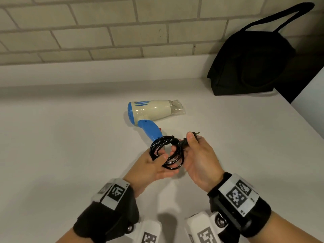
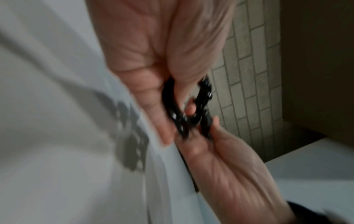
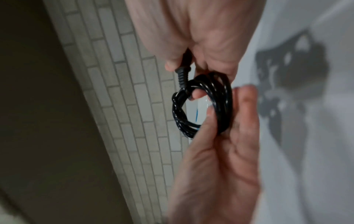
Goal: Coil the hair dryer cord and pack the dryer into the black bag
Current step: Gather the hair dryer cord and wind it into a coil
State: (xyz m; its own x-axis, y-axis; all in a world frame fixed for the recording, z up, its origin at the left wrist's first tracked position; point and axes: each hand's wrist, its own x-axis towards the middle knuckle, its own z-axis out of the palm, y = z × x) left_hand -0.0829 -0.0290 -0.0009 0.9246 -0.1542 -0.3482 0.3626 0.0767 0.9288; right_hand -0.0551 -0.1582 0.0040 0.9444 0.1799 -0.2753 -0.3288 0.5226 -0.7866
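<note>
A cream and blue hair dryer (image 1: 150,111) lies on its side on the white counter, nozzle to the right, blue handle toward me. Its black cord (image 1: 166,151) is wound into a small coil just in front of the handle. My left hand (image 1: 157,163) grips the coil, thumb over its strands. My right hand (image 1: 192,146) pinches the black plug (image 1: 190,138) at the coil's right side. The right wrist view shows the coil (image 3: 203,104) held between both hands, plug (image 3: 184,71) on top. The left wrist view is blurred, with the cord (image 2: 184,109) between the fingers. The black bag (image 1: 254,62) stands at the back right.
A pale brick wall (image 1: 105,32) runs behind the counter (image 1: 61,146). The bag leans against it, its long strap (image 1: 280,16) up the wall. The counter's right edge (image 1: 287,102) drops off just past the bag into a dark gap.
</note>
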